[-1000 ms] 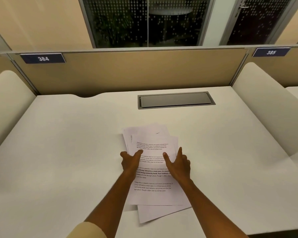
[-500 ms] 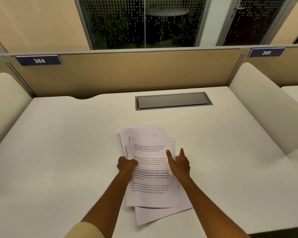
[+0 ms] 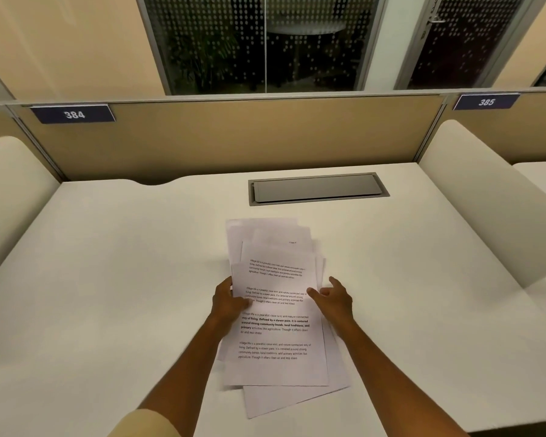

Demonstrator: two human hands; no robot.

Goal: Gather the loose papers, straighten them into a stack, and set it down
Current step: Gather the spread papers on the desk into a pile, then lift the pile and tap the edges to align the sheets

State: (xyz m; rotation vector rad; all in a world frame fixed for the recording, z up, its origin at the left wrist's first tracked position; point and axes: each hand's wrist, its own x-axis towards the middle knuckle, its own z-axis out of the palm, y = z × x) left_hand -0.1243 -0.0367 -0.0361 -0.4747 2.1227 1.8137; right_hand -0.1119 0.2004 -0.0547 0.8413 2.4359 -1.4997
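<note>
Several white printed papers [image 3: 275, 345] lie in an uneven, fanned pile on the white desk [image 3: 108, 279], with corners sticking out at the far end and at the near right. My left hand [image 3: 229, 299] grips the pile's left edge, thumb on the top sheet. My right hand [image 3: 334, 298] is at the pile's right edge, thumb on top and fingers curled along the side. The top sheet's far end looks slightly raised off the sheets behind it.
A grey cable hatch [image 3: 317, 188] is set into the desk beyond the papers. A tan partition [image 3: 234, 137] closes the far side, with cream side dividers at left [image 3: 10, 190] and right [image 3: 486, 200]. The desk's front edge runs just below my forearms.
Both hands moved outward from the top of the pile to its left and right edges and closed on them. The sheets have been drawn closer together.
</note>
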